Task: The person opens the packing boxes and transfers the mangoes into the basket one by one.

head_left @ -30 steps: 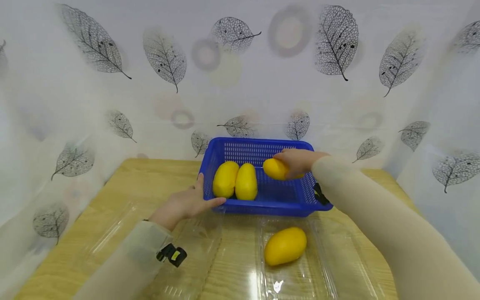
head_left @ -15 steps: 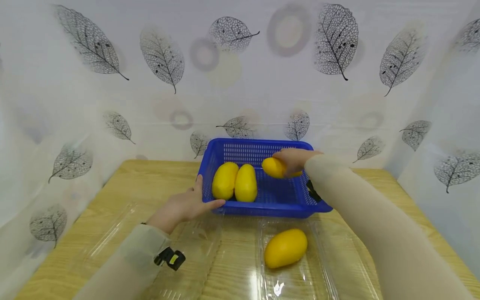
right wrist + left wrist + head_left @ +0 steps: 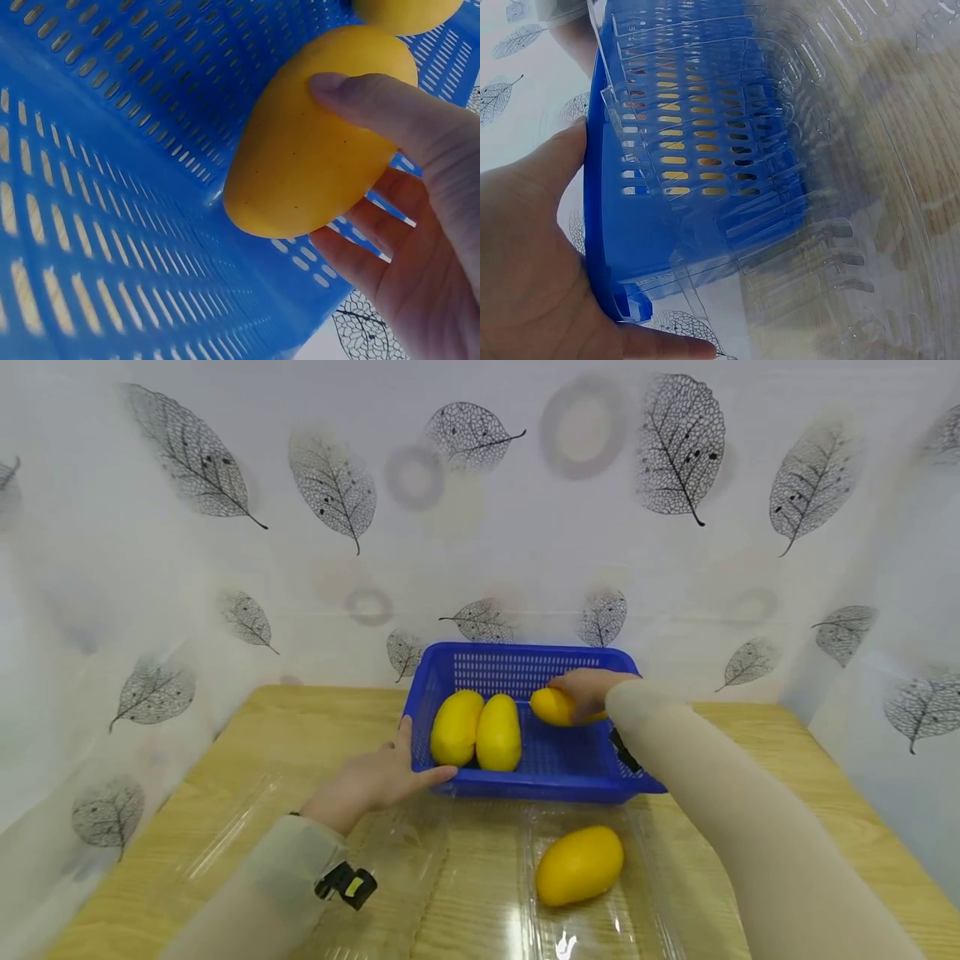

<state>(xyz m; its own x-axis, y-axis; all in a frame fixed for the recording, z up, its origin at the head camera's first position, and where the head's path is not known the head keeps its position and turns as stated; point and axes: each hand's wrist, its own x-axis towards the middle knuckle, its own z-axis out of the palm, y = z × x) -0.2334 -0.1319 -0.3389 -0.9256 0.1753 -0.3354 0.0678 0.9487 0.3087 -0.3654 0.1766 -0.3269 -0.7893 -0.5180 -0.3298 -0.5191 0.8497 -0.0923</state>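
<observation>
Over the right part of a blue plastic basket [image 3: 540,787], my right hand [image 3: 588,687] grips a yellow mango [image 3: 315,142]. The thumb lies across its top and the fingers curl around its far side in the right wrist view. My left hand [image 3: 378,774] rests spread at the basket's near left corner, its thumb on the front rim and a straight finger along the left side. Two more mangoes, one at the left [image 3: 456,728] and one beside it [image 3: 498,733], lie together in the basket's left half.
In front of the basket, a clear plastic tray [image 3: 531,920] holds another mango [image 3: 580,866]. More clear plastic packaging [image 3: 817,135] lies on the wooden table [image 3: 322,718] by my left arm. A leaf-printed curtain [image 3: 480,543] closes off the back.
My right forearm has shifted slightly left, its hand still gripping the mango inside the basket. The left hand stays at the corner, and the whole view has moved a little.
</observation>
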